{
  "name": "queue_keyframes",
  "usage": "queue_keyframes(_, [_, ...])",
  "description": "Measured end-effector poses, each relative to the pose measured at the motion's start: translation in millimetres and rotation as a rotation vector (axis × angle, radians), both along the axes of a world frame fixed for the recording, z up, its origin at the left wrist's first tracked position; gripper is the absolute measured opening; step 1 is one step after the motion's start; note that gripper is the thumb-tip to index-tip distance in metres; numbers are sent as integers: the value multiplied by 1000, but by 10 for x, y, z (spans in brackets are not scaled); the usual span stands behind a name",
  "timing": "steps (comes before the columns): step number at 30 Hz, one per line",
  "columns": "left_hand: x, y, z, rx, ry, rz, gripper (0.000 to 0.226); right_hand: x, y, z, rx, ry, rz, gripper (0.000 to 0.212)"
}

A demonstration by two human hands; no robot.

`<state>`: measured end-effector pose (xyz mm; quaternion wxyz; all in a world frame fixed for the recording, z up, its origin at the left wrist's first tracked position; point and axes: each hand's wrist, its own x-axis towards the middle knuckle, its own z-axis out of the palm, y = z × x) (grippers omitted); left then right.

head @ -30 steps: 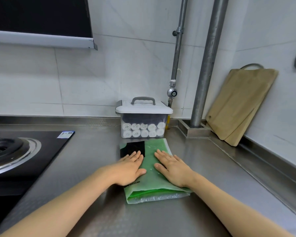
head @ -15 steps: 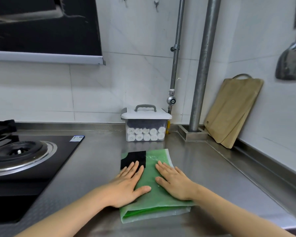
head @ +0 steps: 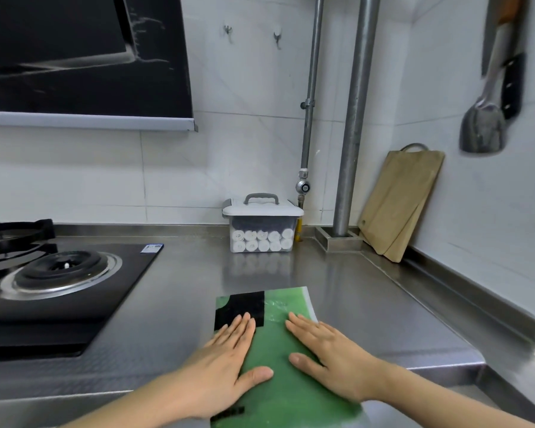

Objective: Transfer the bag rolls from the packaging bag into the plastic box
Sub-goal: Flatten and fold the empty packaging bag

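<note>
The green packaging bag (head: 274,342) lies flat on the steel counter (head: 352,304) close to the person. Its long axis runs from the near edge of the counter away toward the back wall, and its far end leans slightly to the right. A black patch sits in its far left corner, and its near end runs out of view at the bottom. Both hands lie palm down on it with straight fingers pointing toward the wall. The left hand (head: 220,375) covers the bag's left edge, its fingertips touching the black patch. The right hand (head: 331,362) rests on the right half. The hands are side by side but apart, with a strip of green showing between them, and neither grips anything. Well beyond the bag, against the wall, stands the plastic box (head: 261,211) with its white lid on and its grey handle up. Through its clear side the white bag rolls (head: 261,240) show in two rows, their round ends facing the person. A black stove (head: 59,273) is set into the counter on the left, under a dark range hood (head: 74,57). A thin pipe (head: 311,88) and a thick pipe (head: 355,118) rise up the white tiled wall behind the box. To the right a wooden cutting board (head: 399,205) leans in the corner, and a spatula (head: 482,128) hangs on the side wall above it.
</note>
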<state>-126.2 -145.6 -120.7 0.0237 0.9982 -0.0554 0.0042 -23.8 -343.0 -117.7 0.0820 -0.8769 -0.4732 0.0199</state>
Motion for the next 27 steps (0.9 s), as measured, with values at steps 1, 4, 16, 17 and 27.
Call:
queue_keyframes(1, [-37, -20, -27, 14, -18, 1, 108, -46, -29, -1, 0, -31, 3, 96])
queue_keyframes(4, [-148, -9, -163, 91, -260, -11, 99, -162, -134, -63, 14, -124, 1, 86])
queue_keyframes(16, [-188, 137, -682, 278, -543, -84, 86, -224, -239, -423, 213, -487, 38, 60])
queue_keyframes(17, [-197, 125, -683, 278, -553, -82, 88, -221, -233, -436, 231, -492, 33, 60])
queue_keyframes(27, [-270, 146, -537, 167, -559, -32, 76, -204, -221, -475, 321, -511, 37, 56])
